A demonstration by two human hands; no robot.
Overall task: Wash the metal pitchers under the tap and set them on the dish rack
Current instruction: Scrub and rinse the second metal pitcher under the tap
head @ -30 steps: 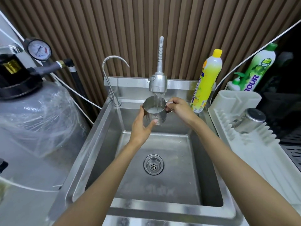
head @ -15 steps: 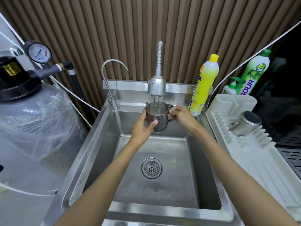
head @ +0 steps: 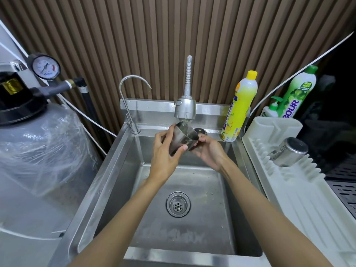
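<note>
Rinse step, upper middle of the frame. The pitcher [head: 183, 139] is up in the air right under the tap [head: 185, 109], above the back of the sink [head: 123, 170], with the water hitting its upper end.

The left hand [head: 163, 158] is wrapped round the body, thumb across the near wall and fingers curled over the far side. The right hand [head: 210, 153] holds it from the right with fingers tucked underneath. The handle is hidden, so I can't say whether that hand has it.

Direction-wise it's tipped, not upright. The long axis leans from upper right down to lower left in the picture, and the upper end slants toward the right. I honestly can't tell if that upper end is the mouth or the base, since the steel glare eats it.

How I'd do it well:
- Roll the pitcher slowly so the stream runs over the whole wall and also gets inside.
- Hold it low over the basin so splash lands in the sink.
- Wet steel is slippery, so I'd grip with both hands until it's drained.
- Tip all the water out before heading right.

There's already another pitcher [head: 290, 151] lying on its side on the dish rack [head: 300, 199] at the right edge of the frame, so this one probably goes next to it.
</note>
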